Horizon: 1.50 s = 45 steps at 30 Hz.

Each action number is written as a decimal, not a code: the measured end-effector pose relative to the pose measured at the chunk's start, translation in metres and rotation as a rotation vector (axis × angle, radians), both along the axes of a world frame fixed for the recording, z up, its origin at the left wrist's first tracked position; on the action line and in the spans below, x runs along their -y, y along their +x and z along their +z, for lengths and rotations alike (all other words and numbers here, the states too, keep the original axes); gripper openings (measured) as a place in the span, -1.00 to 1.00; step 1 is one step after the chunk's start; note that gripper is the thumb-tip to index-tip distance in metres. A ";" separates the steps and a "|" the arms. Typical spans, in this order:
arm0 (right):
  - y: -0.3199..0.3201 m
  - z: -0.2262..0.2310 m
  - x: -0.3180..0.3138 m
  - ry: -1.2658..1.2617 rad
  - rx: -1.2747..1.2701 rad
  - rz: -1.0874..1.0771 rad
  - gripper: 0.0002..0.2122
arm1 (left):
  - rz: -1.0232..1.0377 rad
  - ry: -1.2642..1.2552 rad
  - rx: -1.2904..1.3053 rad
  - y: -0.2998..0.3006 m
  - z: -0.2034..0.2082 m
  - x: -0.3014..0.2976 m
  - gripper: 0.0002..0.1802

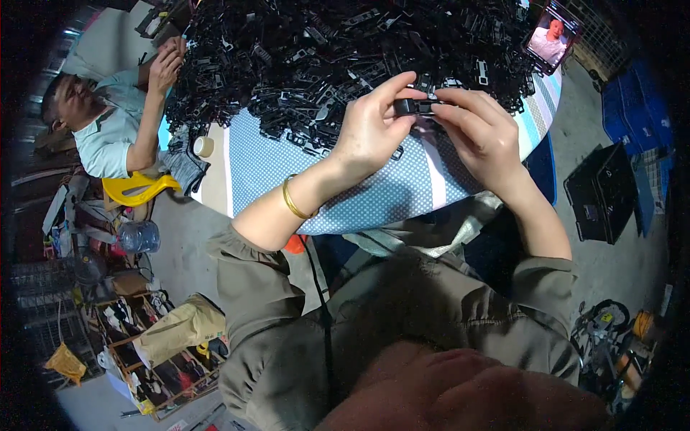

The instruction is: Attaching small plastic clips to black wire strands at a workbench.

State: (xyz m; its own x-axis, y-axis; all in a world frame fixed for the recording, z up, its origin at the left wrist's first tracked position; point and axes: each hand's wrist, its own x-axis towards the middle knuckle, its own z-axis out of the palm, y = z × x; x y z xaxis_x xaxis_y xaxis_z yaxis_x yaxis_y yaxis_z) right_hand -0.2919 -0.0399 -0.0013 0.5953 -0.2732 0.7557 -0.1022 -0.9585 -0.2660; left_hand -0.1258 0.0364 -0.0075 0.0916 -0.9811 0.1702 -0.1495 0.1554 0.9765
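Above the near side of the pile, my two hands hold a small black part (406,107) with a blocky end and a thinner end toward the right. My left hand (368,133) pinches the blocky end between thumb and fingers. The thin end lies in the fingertips of my right hand (485,133), closed on the same part. Its exact kind is too small to make out. Behind my hands spreads a large heap of black parts (302,68), some with shiny light faces. A few loose ones lie on the patterned tablecloth (277,169).
At the far left another person (115,129) sits at the table, hands at the heap's edge. A roll of tape (203,147) lies near that side. A phone (552,37) stands upright at the far right. Blue crates (636,104) and a black case (604,194) stand on the right floor.
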 end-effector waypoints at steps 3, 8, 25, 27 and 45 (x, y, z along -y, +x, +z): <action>-0.001 0.004 -0.004 -0.057 -0.011 -0.004 -0.77 | 0.004 -0.023 0.004 0.001 0.002 -0.003 -0.42; -0.002 0.007 -0.008 -0.175 -0.019 -0.065 -0.75 | -0.024 -0.069 -0.028 0.000 -0.001 -0.003 -0.41; 0.007 -0.001 -0.005 -0.250 -0.031 0.024 -0.73 | -0.167 0.106 -0.413 0.005 -0.001 -0.008 -0.46; 0.007 0.000 -0.002 -0.306 -0.042 -0.001 -0.73 | -0.168 0.068 -0.539 0.005 -0.002 -0.006 -0.46; 0.114 0.013 0.084 -0.265 -0.173 -0.073 -0.87 | -0.348 0.274 -0.214 -0.002 -0.012 -0.002 -0.69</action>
